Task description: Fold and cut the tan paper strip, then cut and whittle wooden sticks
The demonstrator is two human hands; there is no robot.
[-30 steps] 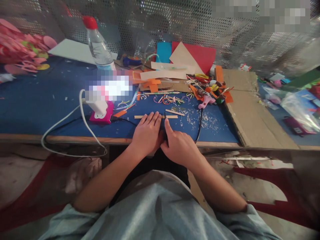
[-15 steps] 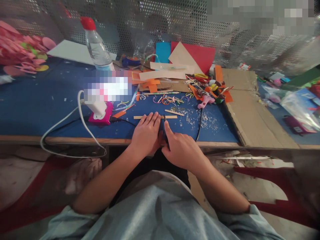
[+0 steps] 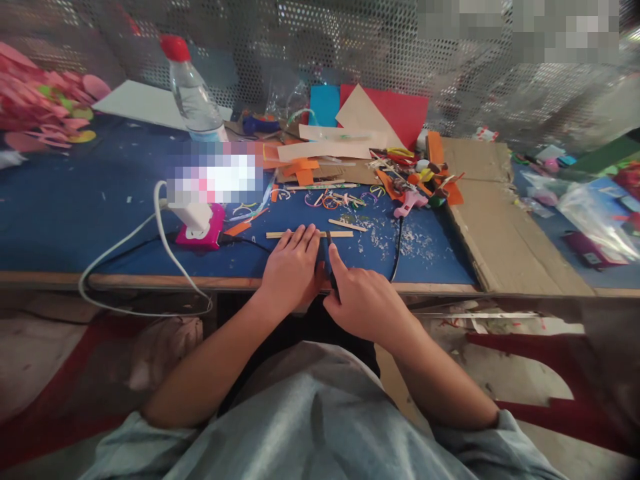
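My left hand (image 3: 291, 264) lies flat with its fingers stretched out, pressing thin wooden sticks (image 3: 343, 234) against the blue tabletop. The sticks lie side by side, left to right, and show on both sides of my fingers. My right hand (image 3: 367, 300) is closed around a dark-handled knife (image 3: 329, 257), with the index finger laid along its top. The narrow blade crosses the sticks just right of my left fingertips. How deep the blade sits cannot be made out. A loose wooden stick (image 3: 347, 225) rests just beyond, apart from both hands.
A pink glue gun (image 3: 411, 203) trails a black cord on the right, near pale shavings (image 3: 415, 241). Cardboard (image 3: 505, 220) lies beyond it. On the left are a pink power adapter (image 3: 201, 230), a looping white cable (image 3: 165, 228) and a plastic bottle (image 3: 197, 100).
Both hands, the knife and the sticks stay in almost the same place. The whole view has shifted very slightly.
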